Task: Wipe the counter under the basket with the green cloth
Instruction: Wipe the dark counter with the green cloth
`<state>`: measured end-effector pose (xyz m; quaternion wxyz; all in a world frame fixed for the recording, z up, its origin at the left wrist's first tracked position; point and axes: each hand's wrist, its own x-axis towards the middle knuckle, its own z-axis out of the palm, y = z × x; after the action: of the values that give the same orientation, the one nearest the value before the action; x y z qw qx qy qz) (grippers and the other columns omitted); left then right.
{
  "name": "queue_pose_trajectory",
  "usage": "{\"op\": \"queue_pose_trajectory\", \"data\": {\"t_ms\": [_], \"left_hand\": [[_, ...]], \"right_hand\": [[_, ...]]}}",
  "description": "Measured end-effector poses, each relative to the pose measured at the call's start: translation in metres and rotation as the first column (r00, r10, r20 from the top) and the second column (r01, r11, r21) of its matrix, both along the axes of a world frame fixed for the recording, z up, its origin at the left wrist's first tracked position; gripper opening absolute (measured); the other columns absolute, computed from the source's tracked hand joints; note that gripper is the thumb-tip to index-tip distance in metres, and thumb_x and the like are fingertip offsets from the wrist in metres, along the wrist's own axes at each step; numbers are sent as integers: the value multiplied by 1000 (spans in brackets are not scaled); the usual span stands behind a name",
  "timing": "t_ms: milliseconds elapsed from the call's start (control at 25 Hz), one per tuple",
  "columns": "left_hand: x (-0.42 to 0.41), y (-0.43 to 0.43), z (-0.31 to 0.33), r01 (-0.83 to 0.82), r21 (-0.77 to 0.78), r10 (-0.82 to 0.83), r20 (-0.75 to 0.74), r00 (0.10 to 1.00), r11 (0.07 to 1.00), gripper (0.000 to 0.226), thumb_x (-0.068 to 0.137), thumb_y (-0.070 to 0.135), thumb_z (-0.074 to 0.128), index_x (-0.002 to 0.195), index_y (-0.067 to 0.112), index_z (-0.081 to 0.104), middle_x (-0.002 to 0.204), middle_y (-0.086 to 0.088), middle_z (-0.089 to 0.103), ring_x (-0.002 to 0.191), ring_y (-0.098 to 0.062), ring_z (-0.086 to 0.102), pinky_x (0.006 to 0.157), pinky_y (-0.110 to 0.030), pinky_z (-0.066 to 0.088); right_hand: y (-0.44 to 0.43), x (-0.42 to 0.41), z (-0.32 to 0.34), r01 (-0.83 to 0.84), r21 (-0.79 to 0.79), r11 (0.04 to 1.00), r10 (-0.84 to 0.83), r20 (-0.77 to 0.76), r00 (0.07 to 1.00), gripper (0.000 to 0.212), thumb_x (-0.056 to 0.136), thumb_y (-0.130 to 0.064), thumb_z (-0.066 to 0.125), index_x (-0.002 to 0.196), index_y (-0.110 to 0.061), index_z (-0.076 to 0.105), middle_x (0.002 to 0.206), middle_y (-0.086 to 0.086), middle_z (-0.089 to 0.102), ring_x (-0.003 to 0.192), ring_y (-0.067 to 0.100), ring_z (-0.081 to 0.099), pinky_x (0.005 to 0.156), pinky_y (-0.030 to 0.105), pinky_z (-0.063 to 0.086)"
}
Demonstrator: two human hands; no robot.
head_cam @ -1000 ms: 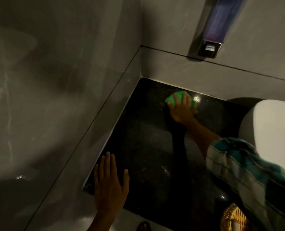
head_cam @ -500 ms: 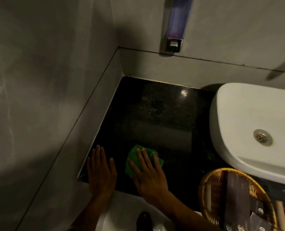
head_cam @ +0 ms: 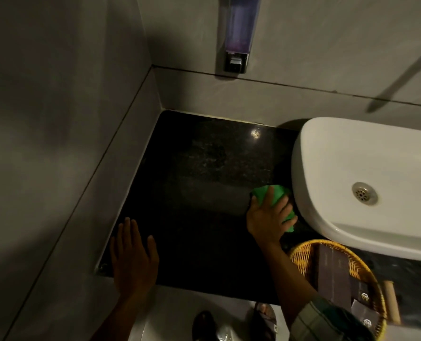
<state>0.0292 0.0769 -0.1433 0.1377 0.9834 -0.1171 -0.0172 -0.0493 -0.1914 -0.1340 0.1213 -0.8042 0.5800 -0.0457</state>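
Observation:
The black stone counter [head_cam: 199, 173] fills the corner between two grey walls. My right hand [head_cam: 268, 217] presses the green cloth [head_cam: 277, 193] flat onto the counter, right beside the sink's left edge. My left hand [head_cam: 132, 254] lies flat with fingers spread on the counter's near left corner, holding nothing. The woven yellow basket [head_cam: 300, 257] stands on the counter at the lower right, in front of the sink, with dark boxes inside; my right forearm crosses its left rim.
A white basin sink [head_cam: 352, 168] with a metal drain sits on the right. A soap dispenser [head_cam: 239, 33] hangs on the back wall above the counter. Walls close off the left and back. Below the counter's front edge, shoes [head_cam: 204, 326] show on a pale floor.
My right hand has slid the green cloth from the near middle of the counter rightward, up against the sink. Earlier it was at the back wall. The left hand has stayed put.

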Motion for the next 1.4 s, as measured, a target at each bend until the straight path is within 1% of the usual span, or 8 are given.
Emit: {"op": "queue_pose_trajectory", "data": {"t_ms": [240, 360, 480, 600, 920, 1200, 1320, 1400], "left_hand": [[1, 1, -1, 2, 37, -3, 20, 1000, 999, 66, 91, 44, 22, 144, 6, 33, 155, -10, 33, 144, -24, 27, 118, -44, 19], [2, -1, 1, 14, 38, -14, -6, 1000, 999, 63, 93, 43, 24, 145, 9, 31, 156, -8, 30, 145, -23, 25, 119, -44, 19], [2, 1, 2, 4, 40, -4, -9, 1000, 999, 60, 94, 41, 28, 145, 10, 31, 156, -9, 31, 145, -23, 26, 118, -45, 22], [4, 0, 3, -9, 34, 9, -9, 1000, 999, 59, 94, 40, 30, 145, 10, 32, 155, -9, 32, 145, -23, 26, 118, -46, 22], [3, 0, 8, -7, 5, 7, -60, 998, 1000, 59, 97, 42, 27, 148, 14, 21, 160, -6, 21, 148, -20, 14, 121, -43, 13], [6, 0, 5, 2, -3, -2, -90, 996, 1000, 60, 96, 43, 26, 149, 16, 19, 161, -5, 16, 149, -19, 10, 122, -44, 11], [4, 3, 5, 11, 1, -11, -78, 997, 1000, 60, 96, 43, 25, 149, 16, 20, 161, -5, 18, 149, -20, 11, 121, -44, 12], [3, 4, 6, 11, -24, -13, -79, 997, 1000, 58, 96, 42, 25, 148, 16, 23, 160, -5, 21, 148, -19, 14, 121, -44, 12]], "right_hand": [[-54, 65, 4, -23, 37, 999, 20, 81, 997, 59, 86, -47, 40, 137, -18, 43, 143, 30, 40, 131, 47, 37, 100, 71, 29], [-37, 100, -1, -321, 26, 947, 319, 72, 945, 71, 83, -50, 22, 147, -19, 29, 156, 28, 17, 143, 47, 11, 108, 71, 10], [65, 112, 0, -736, 92, 670, 732, 80, 677, 74, 80, -49, 17, 148, -21, 26, 160, 20, 7, 147, 38, 3, 113, 64, 3], [92, 86, 1, -903, 67, 424, 898, 94, 429, 63, 87, -46, 30, 144, -19, 35, 160, 13, 14, 148, 30, 9, 115, 59, 12], [-51, 159, 2, -595, -34, 803, 596, 92, 798, 67, 88, -53, 19, 143, -18, 37, 158, 19, 18, 147, 34, 13, 117, 54, 13], [-18, 293, 7, -754, 101, 649, 755, 38, 655, 54, 98, -42, 31, 148, -24, 24, 159, 17, 15, 147, 34, 11, 117, 58, 11], [39, 256, 13, -913, 90, 399, 916, 10, 401, 51, 97, -47, 29, 145, -29, 29, 156, 19, 23, 145, 37, 19, 115, 58, 19], [67, 204, 11, -917, 127, 379, 925, -23, 379, 54, 96, -45, 29, 148, -28, 26, 160, 16, 13, 147, 33, 9, 115, 57, 13]]}}
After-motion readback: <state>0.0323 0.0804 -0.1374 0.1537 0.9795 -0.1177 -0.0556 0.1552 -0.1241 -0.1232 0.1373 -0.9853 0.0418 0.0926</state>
